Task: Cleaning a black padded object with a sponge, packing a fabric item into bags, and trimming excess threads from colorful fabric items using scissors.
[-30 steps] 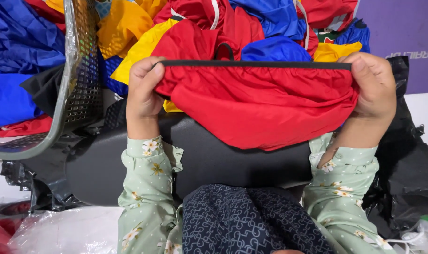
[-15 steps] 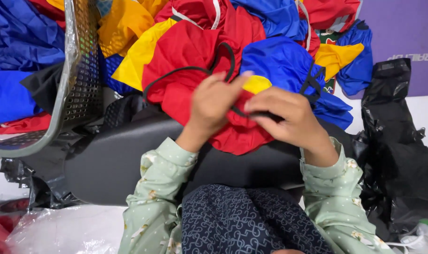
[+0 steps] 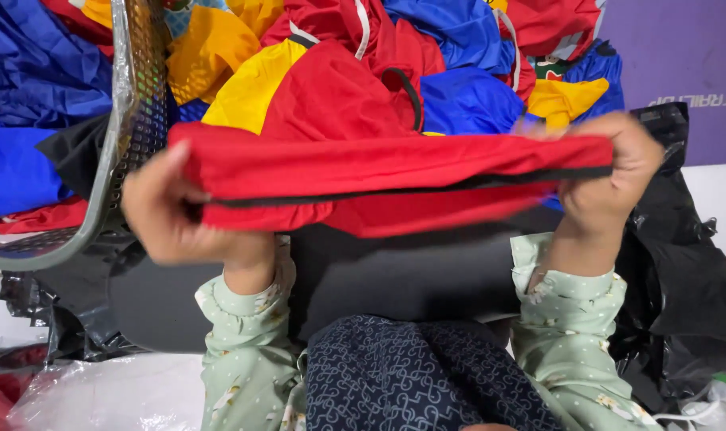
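I hold a red garment (image 3: 379,179) with a black trim line stretched flat and wide between both hands, folded into a long band. My left hand (image 3: 167,211) grips its left end, fingers curled under the cloth. My right hand (image 3: 614,179) pinches its right end. Both arms wear pale green flowered sleeves. The garment hangs just above a dark grey surface (image 3: 395,275) in front of me.
A heap of red, blue and yellow garments (image 3: 427,72) lies behind the hands. A grey mesh basket (image 3: 132,104) stands at the left. Black plastic bags (image 3: 682,271) sit at the right, clear plastic wrap (image 3: 100,395) at the lower left. Dark patterned cloth (image 3: 411,375) covers my lap.
The hands first held the red garment spread open, then came together and bunched it at the middle. Now they have pulled apart again, with the garment folded into a narrower band.
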